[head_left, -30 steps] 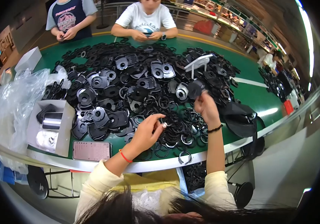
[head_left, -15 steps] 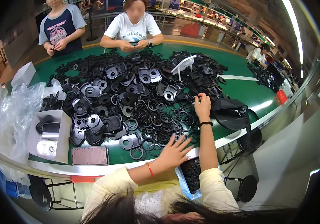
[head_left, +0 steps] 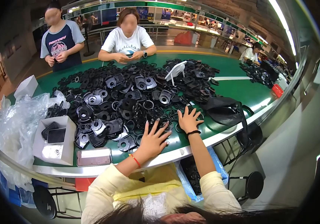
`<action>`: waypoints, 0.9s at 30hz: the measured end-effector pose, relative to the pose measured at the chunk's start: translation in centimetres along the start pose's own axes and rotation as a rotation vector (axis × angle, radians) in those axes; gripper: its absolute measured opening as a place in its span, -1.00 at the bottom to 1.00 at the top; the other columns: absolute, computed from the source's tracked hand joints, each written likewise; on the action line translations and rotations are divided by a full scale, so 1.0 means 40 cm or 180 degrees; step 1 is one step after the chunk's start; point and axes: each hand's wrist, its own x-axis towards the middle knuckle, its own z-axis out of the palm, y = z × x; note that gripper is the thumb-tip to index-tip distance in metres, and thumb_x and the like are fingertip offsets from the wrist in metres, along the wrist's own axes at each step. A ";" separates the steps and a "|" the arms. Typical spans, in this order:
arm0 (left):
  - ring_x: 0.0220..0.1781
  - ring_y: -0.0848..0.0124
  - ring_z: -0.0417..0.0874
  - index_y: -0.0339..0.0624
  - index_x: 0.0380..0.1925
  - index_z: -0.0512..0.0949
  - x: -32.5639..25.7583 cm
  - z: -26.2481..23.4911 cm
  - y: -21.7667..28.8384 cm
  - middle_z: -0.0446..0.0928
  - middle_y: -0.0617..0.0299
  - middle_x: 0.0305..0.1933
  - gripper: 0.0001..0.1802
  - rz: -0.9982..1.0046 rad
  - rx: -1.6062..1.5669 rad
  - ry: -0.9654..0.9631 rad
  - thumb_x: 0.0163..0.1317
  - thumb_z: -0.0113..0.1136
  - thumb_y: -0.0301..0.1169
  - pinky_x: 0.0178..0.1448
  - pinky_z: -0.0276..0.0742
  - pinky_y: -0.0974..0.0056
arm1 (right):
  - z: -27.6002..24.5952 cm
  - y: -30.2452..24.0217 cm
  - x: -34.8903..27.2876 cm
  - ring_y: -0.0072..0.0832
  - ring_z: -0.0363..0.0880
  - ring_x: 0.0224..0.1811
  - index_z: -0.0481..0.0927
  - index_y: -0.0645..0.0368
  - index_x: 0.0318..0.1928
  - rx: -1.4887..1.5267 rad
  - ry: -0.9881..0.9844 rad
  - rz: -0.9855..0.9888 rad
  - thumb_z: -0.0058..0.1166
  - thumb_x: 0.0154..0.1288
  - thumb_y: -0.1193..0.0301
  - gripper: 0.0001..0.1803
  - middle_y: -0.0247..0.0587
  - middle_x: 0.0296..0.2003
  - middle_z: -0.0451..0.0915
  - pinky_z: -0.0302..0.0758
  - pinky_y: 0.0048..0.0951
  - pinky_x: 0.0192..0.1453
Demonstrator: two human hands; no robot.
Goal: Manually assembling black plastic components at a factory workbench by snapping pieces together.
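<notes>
Black ring-shaped plastic parts and flat plates with round holes lie in a wide heap on the green table. My left hand rests with spread fingers on the near edge of the heap, over the rings. To its right, my right hand is spread too, palm down at the heap's right edge. Neither hand grips anything that I can see; what lies under the palms is hidden. A blue-lined bin holding black parts stands below the table edge, by my right forearm.
Left of the heap are a white box with dark devices in it, a phone and clear plastic bags. A black bag lies right, a white stand upright in the heap. Two people work across the table.
My right hand has come nearer and left, its bent fingers now spread flat. My left hand has shifted left and up onto the rings. The view has tilted slightly.
</notes>
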 end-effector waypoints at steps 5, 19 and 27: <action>0.44 0.12 0.02 0.32 0.21 0.34 -0.003 -0.001 -0.048 0.09 0.27 0.41 -0.47 -0.0095 0.0226 0.0133 0.19 0.03 -0.02 0.37 -0.28 -0.32 | 0.005 -0.008 -0.023 0.31 -0.23 0.38 0.08 0.00 0.37 0.0001 -0.0012 0.0051 -0.45 0.35 -0.16 -0.27 0.22 0.37 -0.15 -0.17 0.53 0.19; 0.49 0.09 -0.15 0.29 0.22 0.34 -0.006 0.014 -0.062 -0.01 0.20 0.45 -0.30 -0.0481 0.0344 0.0563 0.08 0.00 0.24 0.41 -0.39 -0.28 | 0.046 -0.089 -0.077 0.44 -0.21 0.34 0.08 0.30 0.34 -0.0143 0.0259 0.0001 -0.42 0.33 -0.17 -0.16 0.49 0.29 -0.05 -0.24 0.48 0.24; 0.50 0.12 -0.20 0.31 0.24 0.30 -0.009 0.022 -0.057 -0.08 0.25 0.48 -0.22 -0.0658 0.0316 0.0585 0.01 0.03 0.29 0.41 -0.42 -0.28 | 0.051 -0.118 -0.075 0.43 -0.24 0.35 0.10 0.36 0.32 -0.0361 0.0337 0.0096 -0.42 0.32 -0.18 -0.13 0.52 0.26 0.00 -0.31 0.49 0.24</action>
